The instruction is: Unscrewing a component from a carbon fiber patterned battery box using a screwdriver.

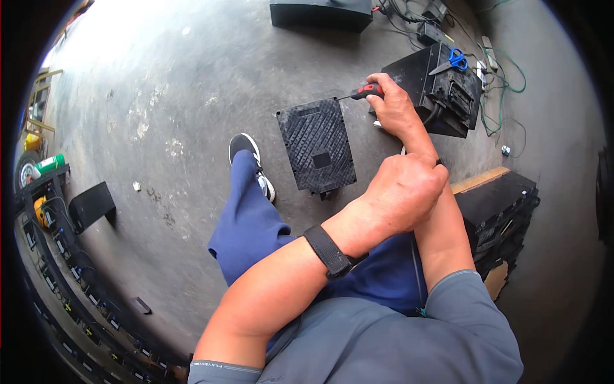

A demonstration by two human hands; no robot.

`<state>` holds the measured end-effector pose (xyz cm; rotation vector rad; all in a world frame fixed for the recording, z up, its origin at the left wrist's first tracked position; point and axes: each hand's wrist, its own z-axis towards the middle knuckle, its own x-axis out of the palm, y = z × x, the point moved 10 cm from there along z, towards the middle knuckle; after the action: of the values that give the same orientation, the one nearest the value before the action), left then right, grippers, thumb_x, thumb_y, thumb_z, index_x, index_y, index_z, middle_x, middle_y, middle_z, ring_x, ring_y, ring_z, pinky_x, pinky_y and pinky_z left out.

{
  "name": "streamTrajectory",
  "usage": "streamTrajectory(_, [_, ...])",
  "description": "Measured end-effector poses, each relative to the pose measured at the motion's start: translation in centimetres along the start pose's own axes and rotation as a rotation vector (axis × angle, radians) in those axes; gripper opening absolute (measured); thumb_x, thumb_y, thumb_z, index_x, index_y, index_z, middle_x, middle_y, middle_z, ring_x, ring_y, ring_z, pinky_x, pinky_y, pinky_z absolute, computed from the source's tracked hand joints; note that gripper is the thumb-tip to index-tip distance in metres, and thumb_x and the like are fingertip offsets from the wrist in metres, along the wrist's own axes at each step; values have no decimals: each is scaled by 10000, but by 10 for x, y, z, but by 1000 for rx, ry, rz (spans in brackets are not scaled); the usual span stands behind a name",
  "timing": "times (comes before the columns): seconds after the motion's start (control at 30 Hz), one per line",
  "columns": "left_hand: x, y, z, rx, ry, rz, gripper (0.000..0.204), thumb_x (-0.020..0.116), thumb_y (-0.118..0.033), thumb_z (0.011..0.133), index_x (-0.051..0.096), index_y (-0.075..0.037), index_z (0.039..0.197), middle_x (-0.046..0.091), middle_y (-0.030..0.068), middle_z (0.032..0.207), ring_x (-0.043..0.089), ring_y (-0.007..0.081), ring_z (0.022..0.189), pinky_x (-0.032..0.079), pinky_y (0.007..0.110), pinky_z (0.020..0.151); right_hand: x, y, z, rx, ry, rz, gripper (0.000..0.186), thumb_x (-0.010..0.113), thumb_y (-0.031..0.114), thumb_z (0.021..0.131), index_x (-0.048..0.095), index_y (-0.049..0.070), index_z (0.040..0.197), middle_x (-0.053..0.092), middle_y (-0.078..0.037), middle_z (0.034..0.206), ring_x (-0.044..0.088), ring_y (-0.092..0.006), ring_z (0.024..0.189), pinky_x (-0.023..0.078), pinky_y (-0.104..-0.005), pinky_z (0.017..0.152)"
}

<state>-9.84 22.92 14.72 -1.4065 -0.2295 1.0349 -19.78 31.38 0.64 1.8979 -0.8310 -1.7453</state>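
A screwdriver (367,91) with a red and black handle is in my right hand (395,110). Its thin shaft reaches to the upper right corner of a black ribbed plastic case (314,142), which lies flat on the floor. Screw holes run along the rim of the case, and a small square recess shows near its lower end. My left hand (406,194) is closed and crosses over my right wrist, beside a dark band there. What its curled fingers hold, if anything, is hidden. A black strap (327,251) goes round my left wrist.
Blue-handled scissors (456,59) lie on a black box (409,73) at the right. Cables (505,96) trail behind it. Another black box (320,14) stands at the far side. Stacked black cases (495,205) are near my right arm, a rack (64,256) at the left.
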Motion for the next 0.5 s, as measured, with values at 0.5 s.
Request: streamTrajectory(0.5, [-26, -1, 3, -4, -244, -18, 138, 704, -95, 756, 580, -37, 751, 614, 137, 715, 670, 348, 677, 544, 447, 565, 49, 5, 16, -109, 251, -266, 415, 624, -13, 847, 623, 62, 1255, 667, -173, 1168, 654, -347, 1073, 513, -409, 951])
